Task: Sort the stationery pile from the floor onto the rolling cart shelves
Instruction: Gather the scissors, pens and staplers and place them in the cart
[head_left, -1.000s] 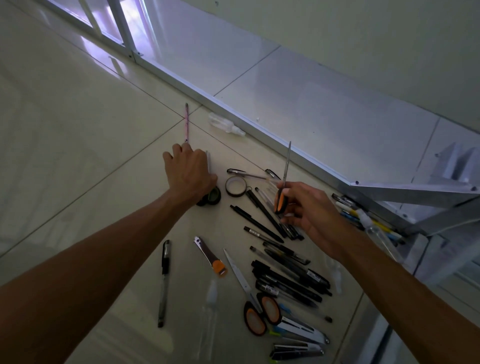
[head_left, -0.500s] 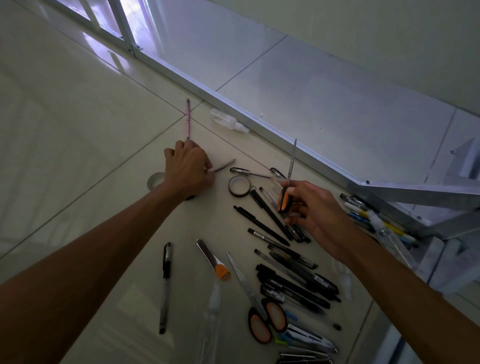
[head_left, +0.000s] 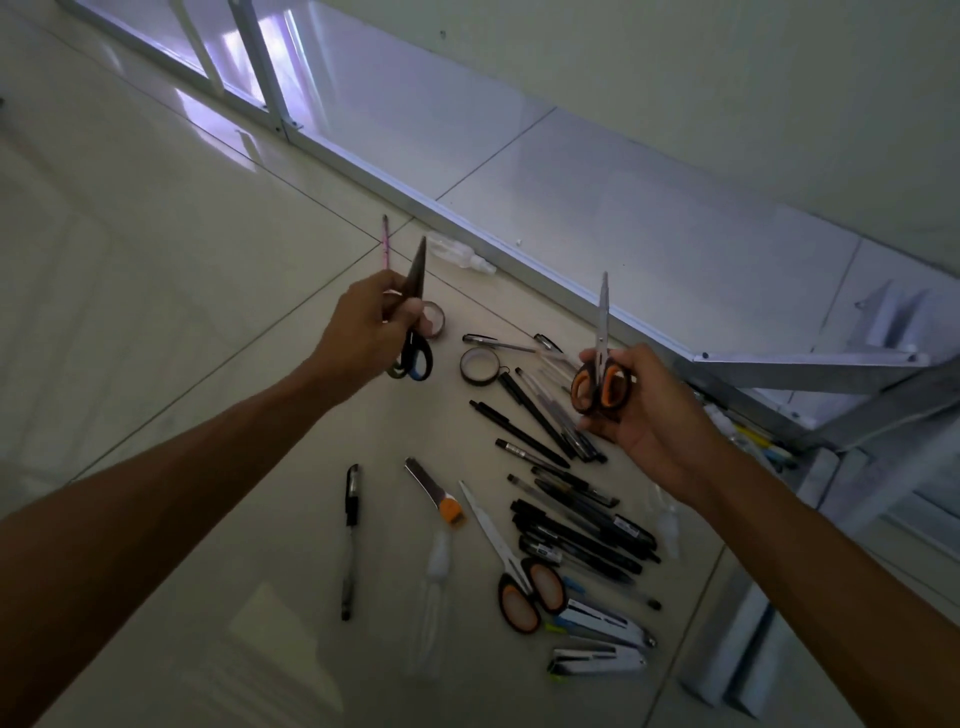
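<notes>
Black scissors (head_left: 413, 317) are gripped mid-blade by the left hand (head_left: 363, 327), orange scissors (head_left: 601, 371) pinched at the handles by the right hand (head_left: 649, 410). Stiff, light, pointy stuff; best carried by the handles.

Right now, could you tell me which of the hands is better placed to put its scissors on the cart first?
Probably the right hand. It holds the orange-handled scissors close to the cart frame, while the left hand, holding the dark scissors, is farther away.
</notes>
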